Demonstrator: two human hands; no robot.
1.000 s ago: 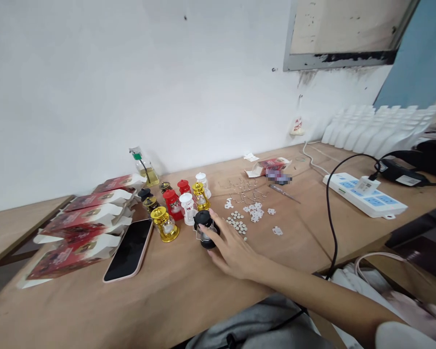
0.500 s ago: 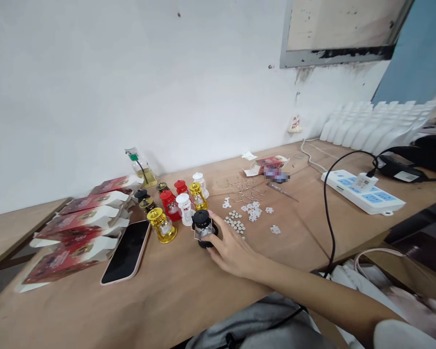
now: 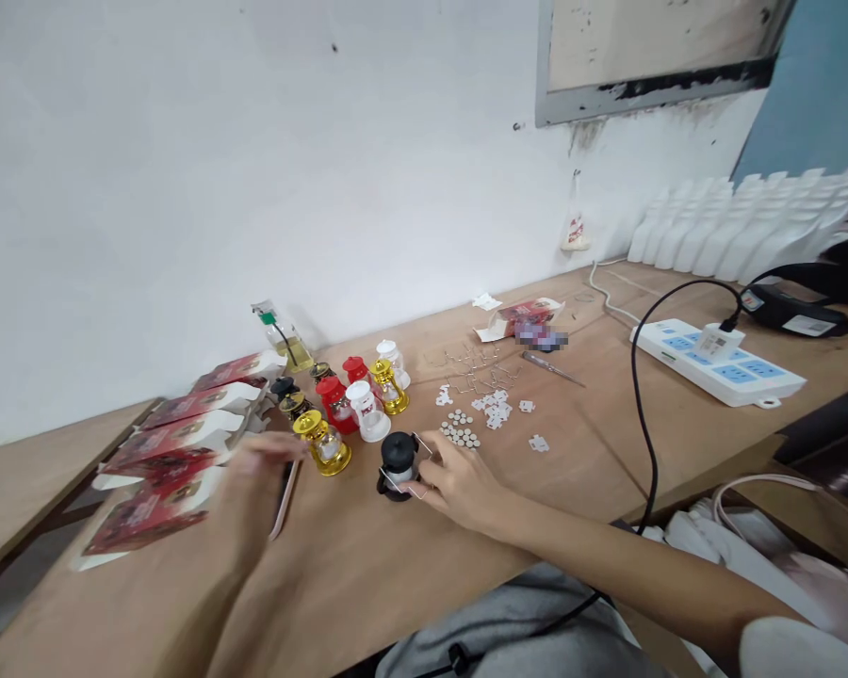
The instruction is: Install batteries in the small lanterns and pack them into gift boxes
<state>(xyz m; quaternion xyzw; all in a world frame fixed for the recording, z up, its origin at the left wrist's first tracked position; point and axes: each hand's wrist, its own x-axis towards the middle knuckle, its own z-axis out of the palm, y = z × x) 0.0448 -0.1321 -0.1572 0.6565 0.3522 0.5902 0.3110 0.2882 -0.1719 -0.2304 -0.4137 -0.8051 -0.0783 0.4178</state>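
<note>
A black miniature lantern stands upright on the brown-covered table, its thin wire handle swung down at the front. My right hand is closed at its right side, thumb and fingers on the wire handle. Smeared by motion, my left hand passes over a phone and hides most of it; its fingers cannot be read. Between the hands stand more small lanterns: a gold lantern nearest, then a white lantern, a red lantern and several others behind.
Coin cells, white plastic pieces, bent wires and a screwdriver lie beyond my right hand. Red boxes line the left; a bottle stands behind. A power strip with a black cable is rightward.
My left hand has come into view from the lower left, over the phone. My right hand has shifted from the black lantern's body to its wire handle, which now points forward.
</note>
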